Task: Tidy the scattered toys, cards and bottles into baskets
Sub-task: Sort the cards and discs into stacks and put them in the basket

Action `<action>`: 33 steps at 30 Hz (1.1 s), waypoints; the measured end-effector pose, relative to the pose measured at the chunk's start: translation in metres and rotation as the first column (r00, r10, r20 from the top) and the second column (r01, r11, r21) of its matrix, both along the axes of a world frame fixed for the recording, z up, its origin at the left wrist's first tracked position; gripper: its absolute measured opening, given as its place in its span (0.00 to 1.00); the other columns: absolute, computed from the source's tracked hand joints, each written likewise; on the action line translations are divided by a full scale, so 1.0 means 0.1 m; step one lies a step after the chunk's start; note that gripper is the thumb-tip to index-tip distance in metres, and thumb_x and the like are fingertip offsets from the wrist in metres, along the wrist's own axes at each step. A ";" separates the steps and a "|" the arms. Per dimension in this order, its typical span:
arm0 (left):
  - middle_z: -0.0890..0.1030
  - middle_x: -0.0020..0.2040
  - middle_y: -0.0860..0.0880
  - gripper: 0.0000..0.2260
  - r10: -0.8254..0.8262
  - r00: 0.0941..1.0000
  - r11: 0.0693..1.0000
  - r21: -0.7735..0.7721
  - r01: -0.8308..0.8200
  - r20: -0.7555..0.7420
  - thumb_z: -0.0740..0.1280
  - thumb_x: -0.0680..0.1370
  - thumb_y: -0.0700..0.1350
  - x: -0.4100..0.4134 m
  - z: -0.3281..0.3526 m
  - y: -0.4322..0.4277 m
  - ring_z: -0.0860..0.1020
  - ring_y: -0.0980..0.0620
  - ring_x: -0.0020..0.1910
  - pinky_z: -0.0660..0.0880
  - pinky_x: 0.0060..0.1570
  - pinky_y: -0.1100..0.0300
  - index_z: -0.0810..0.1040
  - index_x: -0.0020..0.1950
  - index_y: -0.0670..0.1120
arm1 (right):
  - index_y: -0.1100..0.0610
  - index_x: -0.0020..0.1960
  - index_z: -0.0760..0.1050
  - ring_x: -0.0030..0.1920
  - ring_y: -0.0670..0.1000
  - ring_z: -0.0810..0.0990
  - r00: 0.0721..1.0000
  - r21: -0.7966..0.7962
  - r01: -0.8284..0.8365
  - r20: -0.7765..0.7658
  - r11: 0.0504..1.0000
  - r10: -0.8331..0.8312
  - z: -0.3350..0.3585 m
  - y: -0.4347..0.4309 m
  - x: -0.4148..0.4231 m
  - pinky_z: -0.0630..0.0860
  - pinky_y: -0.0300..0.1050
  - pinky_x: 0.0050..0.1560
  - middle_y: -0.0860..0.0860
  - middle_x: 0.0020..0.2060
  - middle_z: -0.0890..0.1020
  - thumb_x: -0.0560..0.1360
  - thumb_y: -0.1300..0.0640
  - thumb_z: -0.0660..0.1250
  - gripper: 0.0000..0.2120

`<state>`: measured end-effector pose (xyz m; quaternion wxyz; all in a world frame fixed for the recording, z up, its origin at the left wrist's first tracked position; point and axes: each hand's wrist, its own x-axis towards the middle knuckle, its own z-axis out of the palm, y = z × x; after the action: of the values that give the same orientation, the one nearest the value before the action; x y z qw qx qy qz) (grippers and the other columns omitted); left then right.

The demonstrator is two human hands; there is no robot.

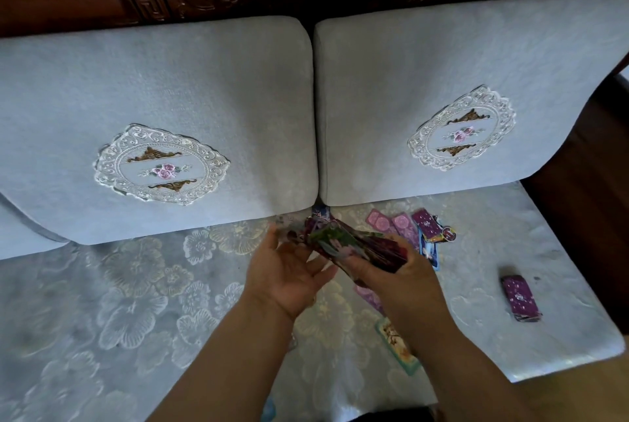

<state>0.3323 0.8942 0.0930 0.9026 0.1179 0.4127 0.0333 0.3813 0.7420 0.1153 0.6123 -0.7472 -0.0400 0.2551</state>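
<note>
Several glossy picture cards (pixel 354 244) sit fanned in my gripping right hand (pixel 394 275); my left hand (pixel 289 272) lies open beside them. I should square the stack before gathering the loose pink cards (pixel 391 226) off the floral sofa seat (pixel 136 285).

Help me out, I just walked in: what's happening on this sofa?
A person is tidying up on the sofa seat. The right hand grips a stack of cards; the left hand is open beside it. More loose cards lie near the back cushions, and a purple pack lies apart to the right. No basket shows.
</note>
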 end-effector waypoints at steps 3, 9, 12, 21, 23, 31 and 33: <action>0.82 0.51 0.36 0.13 -0.016 1.000 1.000 -0.012 0.016 -0.006 0.61 0.79 0.44 0.03 0.06 -0.06 0.80 0.40 0.50 0.83 0.39 0.49 0.78 0.54 0.36 | 0.52 0.49 0.81 0.43 0.46 0.84 0.999 0.004 -0.040 0.016 0.999 0.040 0.01 0.02 -0.05 0.81 0.45 0.47 0.47 0.41 0.86 0.67 0.56 0.77 0.12; 0.81 0.56 0.38 0.26 -0.018 0.998 0.986 0.166 0.028 -0.066 0.61 0.78 0.61 0.06 0.10 -0.15 0.79 0.38 0.56 0.82 0.45 0.44 0.79 0.61 0.39 | 0.50 0.50 0.80 0.42 0.47 0.84 0.999 -0.048 0.035 -0.010 0.998 -0.036 -0.03 0.06 -0.04 0.83 0.51 0.46 0.48 0.40 0.85 0.68 0.51 0.77 0.12; 0.81 0.53 0.39 0.27 -0.089 0.991 0.950 0.292 0.113 -0.095 0.71 0.70 0.61 0.08 0.24 -0.28 0.81 0.37 0.55 0.79 0.53 0.39 0.77 0.58 0.41 | 0.48 0.48 0.78 0.40 0.42 0.82 0.994 -0.146 -0.058 0.088 0.987 0.072 -0.04 0.10 -0.09 0.80 0.40 0.43 0.46 0.40 0.84 0.69 0.49 0.75 0.11; 0.78 0.42 0.39 0.13 -0.019 0.991 0.992 0.122 0.035 -0.129 0.73 0.71 0.47 0.01 0.12 -0.08 0.79 0.41 0.49 0.75 0.60 0.43 0.76 0.47 0.39 | 0.42 0.55 0.75 0.49 0.37 0.80 0.862 -0.181 -0.492 0.032 0.851 0.506 0.21 -0.06 0.04 0.77 0.36 0.51 0.38 0.48 0.82 0.65 0.52 0.79 0.22; 0.79 0.40 0.40 0.15 -0.145 0.987 0.986 0.076 0.150 -0.064 0.74 0.70 0.49 -0.01 0.13 -0.12 0.79 0.41 0.46 0.76 0.58 0.42 0.78 0.48 0.40 | 0.46 0.50 0.77 0.42 0.39 0.81 0.856 -0.170 -0.506 0.022 0.846 0.517 0.26 -0.06 0.08 0.79 0.40 0.46 0.42 0.43 0.84 0.63 0.55 0.80 0.19; 0.80 0.48 0.41 0.18 -0.137 0.990 0.962 0.235 0.141 -0.033 0.72 0.70 0.37 -0.04 0.05 -0.16 0.79 0.43 0.47 0.78 0.43 0.49 0.74 0.58 0.48 | 0.36 0.54 0.67 0.49 0.37 0.76 0.786 -0.370 -0.571 0.012 0.733 0.618 0.24 -0.03 0.04 0.74 0.33 0.46 0.35 0.51 0.75 0.54 0.36 0.79 0.33; 0.80 0.49 0.43 0.20 -0.109 0.994 0.957 0.267 0.111 -0.022 0.74 0.66 0.40 -0.03 0.08 -0.16 0.77 0.44 0.50 0.76 0.42 0.49 0.75 0.56 0.51 | 0.40 0.50 0.71 0.43 0.41 0.79 0.814 -0.347 -0.539 0.018 0.767 0.581 0.26 -0.03 0.04 0.77 0.36 0.42 0.39 0.45 0.80 0.56 0.38 0.79 0.26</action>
<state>0.3294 0.8783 0.1008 0.8773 0.2619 0.4004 0.0381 0.3856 0.7394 0.1410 0.3723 -0.8059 -0.2566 0.3822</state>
